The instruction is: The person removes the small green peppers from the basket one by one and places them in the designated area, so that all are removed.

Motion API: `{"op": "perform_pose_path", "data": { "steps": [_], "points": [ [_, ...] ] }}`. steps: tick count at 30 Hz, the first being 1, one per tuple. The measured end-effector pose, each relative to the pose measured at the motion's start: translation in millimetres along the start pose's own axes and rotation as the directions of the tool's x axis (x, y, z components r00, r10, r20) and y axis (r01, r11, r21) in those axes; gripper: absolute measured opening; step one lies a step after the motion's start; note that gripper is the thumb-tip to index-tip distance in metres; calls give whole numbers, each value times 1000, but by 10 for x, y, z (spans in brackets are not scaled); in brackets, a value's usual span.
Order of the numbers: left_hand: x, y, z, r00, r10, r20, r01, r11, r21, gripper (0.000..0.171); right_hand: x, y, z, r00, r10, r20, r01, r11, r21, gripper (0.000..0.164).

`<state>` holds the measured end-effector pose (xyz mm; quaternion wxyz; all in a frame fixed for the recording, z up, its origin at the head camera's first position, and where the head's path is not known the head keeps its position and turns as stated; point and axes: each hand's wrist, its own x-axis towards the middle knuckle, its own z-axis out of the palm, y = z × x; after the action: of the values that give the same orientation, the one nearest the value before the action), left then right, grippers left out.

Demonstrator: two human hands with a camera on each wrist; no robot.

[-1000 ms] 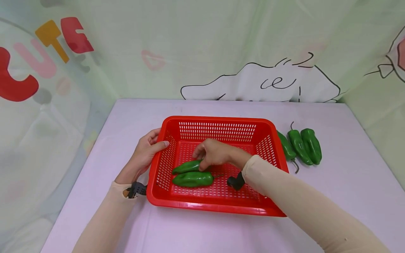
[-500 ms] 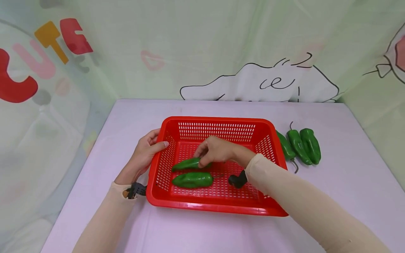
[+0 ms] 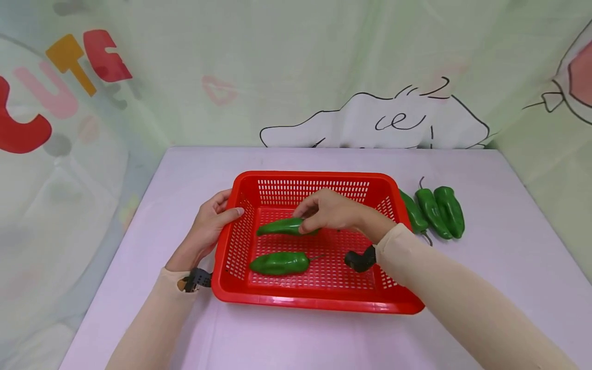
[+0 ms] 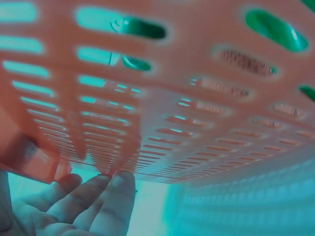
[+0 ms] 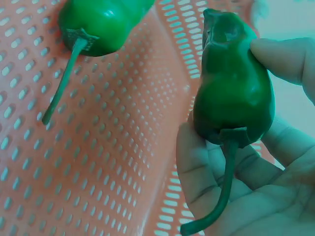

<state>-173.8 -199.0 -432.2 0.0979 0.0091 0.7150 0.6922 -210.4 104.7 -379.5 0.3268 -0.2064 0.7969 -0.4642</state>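
A red plastic basket [image 3: 319, 304] with slotted walls stands on the table. My left hand [image 3: 209, 223] grips its left rim, thumb over the edge; the left wrist view shows the fingers [image 4: 115, 201] against the outside of the wall. Inside the basket, my right hand [image 3: 330, 209] pinches a green pepper [image 3: 281, 226] between thumb and fingers. In the right wrist view this held pepper [image 5: 234, 83] has its curved stem pointing down toward the palm. A second green pepper [image 3: 280, 263] lies on the basket floor nearer the front, apart from the hand.
Several green peppers [image 3: 432, 211] lie on the table right of the basket, one partly hidden behind its rim. The pale table [image 3: 194, 164] ends at a printed cloth [image 3: 300, 67] behind. A dark device [image 3: 359, 260] sits at the right wrist.
My right hand has lifted the held pepper and carried it back and slightly right, away from the other pepper. The left hand keeps its hold on the basket rim.
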Motion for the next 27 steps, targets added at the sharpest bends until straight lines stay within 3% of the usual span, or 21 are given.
{"op": "perform_pose_path", "data": {
  "steps": [14,27],
  "points": [
    [-5,-3,12,1000,-1,8,1,1000,-1,58,-456,15,-246,983,9,-181,-2,999,41,32],
    [-5,-22,-1,1000,-9,-1,9,1000,17,58,-991,-9,-318,921,54,-387,-5,992,125,40]
  ]
}}
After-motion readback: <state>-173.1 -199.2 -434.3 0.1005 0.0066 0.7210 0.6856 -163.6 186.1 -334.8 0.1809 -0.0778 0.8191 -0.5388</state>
